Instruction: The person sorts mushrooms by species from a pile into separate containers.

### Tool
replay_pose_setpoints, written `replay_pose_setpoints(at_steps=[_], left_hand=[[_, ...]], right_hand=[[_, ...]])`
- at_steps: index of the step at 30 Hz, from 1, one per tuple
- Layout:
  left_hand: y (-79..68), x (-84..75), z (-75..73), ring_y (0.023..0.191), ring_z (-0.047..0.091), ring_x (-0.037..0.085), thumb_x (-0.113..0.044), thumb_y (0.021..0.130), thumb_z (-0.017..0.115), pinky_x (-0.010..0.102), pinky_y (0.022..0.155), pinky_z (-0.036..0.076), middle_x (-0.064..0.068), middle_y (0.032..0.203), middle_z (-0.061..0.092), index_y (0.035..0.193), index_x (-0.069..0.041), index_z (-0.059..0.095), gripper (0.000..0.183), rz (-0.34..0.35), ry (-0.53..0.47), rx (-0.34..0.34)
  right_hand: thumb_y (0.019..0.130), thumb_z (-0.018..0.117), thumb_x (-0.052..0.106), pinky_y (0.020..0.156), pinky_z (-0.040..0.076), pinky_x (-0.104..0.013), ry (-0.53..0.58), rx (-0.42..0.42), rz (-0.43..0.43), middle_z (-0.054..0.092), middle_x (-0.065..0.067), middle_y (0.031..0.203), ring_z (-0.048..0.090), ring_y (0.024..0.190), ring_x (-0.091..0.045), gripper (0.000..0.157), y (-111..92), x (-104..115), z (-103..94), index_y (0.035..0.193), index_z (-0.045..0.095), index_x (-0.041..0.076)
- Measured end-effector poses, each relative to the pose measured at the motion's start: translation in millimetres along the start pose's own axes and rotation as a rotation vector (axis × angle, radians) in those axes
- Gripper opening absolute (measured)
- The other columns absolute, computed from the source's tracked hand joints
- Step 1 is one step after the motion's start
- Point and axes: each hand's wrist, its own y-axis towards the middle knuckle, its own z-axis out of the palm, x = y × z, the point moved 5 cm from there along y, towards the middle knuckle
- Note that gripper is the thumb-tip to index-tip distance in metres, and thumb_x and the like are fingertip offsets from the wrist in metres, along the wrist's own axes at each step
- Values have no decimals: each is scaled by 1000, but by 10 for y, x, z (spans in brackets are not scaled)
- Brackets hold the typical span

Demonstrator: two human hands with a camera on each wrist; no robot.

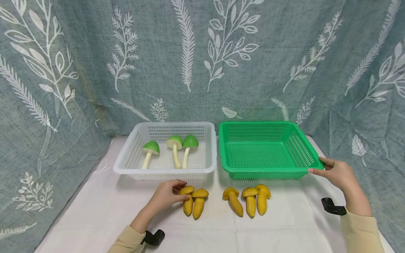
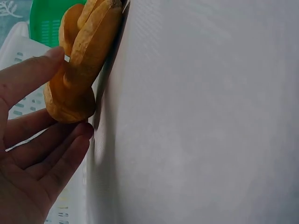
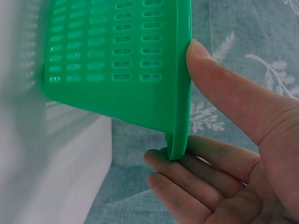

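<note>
My left hand [image 1: 167, 194] holds the leftmost yellow mushroom [image 1: 188, 205] by its cap, thumb on the near side and fingers around the far side. That mushroom lies on the white cloth beside a second yellow mushroom [image 1: 198, 205]. In the left wrist view the held mushroom [image 2: 70, 100] shows its cap between thumb and fingers. At the green basket's [image 1: 269, 170] front right corner, my right hand [image 1: 340, 174] grips the rim. The right wrist view shows the thumb on the rim [image 3: 183, 93] and the other fingers curled under the corner.
A white basket [image 1: 164, 171] stands left of the green one, holding three green-capped mushrooms, among them one at the left [image 1: 151, 147]. Three more yellow mushrooms, including a middle one [image 1: 250, 202], lie before the green basket. A patterned curtain [image 1: 202, 70] hangs behind.
</note>
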Motion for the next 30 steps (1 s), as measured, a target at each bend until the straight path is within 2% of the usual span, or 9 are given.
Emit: replay_pose_setpoints(at_steps=[10, 17, 23, 30], left_hand=[[18, 14, -1, 84, 65, 15, -27, 75, 81, 20, 70, 54, 6, 97, 71, 107, -2, 70, 43, -7, -22, -21], [2, 9, -6, 83, 64, 13, -26, 73, 83, 19, 70, 53, 4, 95, 71, 104, -5, 71, 39, -66, -63, -50], [-29, -95, -62, 88, 66, 17, -21, 71, 84, 19, 72, 55, 5, 97, 70, 103, -7, 71, 37, -68, -114, -97], [-44, -252, -108, 94, 66, 18, -21, 71, 84, 18, 74, 55, 1, 101, 70, 105, -12, 71, 38, -38, -158, -111]], right_hand=[[81, 61, 64, 82, 45, -60, -10, 0, -15, 41, -41, 131, 41, 115, -56, 98, 2, 16, -17, 145, 30, -4], [82, 62, 62, 82, 46, -59, -19, 0, -10, 42, -41, 131, 41, 115, -55, 98, -8, 9, -14, 145, 30, -5], [82, 63, 60, 80, 47, -57, -28, -1, -15, 42, -41, 130, 42, 114, -54, 95, -4, 10, -21, 144, 31, -6], [83, 64, 58, 81, 46, -57, -20, -6, -20, 43, -41, 130, 43, 114, -54, 94, -10, 20, -19, 144, 32, -6]])
